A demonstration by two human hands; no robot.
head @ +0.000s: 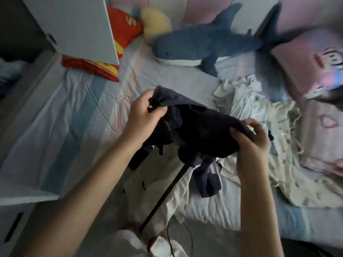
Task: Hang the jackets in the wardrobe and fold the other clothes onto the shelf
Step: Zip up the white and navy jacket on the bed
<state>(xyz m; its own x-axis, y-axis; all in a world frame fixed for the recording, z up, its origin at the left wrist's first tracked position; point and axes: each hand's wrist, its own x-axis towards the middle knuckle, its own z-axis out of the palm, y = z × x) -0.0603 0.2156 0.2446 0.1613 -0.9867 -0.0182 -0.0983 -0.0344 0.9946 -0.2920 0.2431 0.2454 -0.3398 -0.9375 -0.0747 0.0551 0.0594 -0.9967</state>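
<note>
The bed fills most of your view, its pale striped sheet creased. At the upper left the white wardrobe door stands open over the bed's corner, and a red cushion lies partly behind it. A blue shark lies across the head of the bed, with a yellow plush just beside its nose. At the right edge is a pink pillow, and a folded pink blanket sits below it.

A heap of pale clothes spreads from the middle of the bed toward the right, rumpled and unfolded. More pale cloth lies near you, crossed by a thin black strip (I cannot tell what it belongs to).

You hold the dark garment up between your hands, over the middle of the bed and the near edge of the heap. It is bunched, and its lower part hangs down onto the pale cloth.

Your left hand grips its upper left edge, fingers curled round a fold. Your right hand pinches its right edge between thumb and fingers.

A thin wire hanger lies flat on the sheet left of your left hand, apart from the clothes.
</note>
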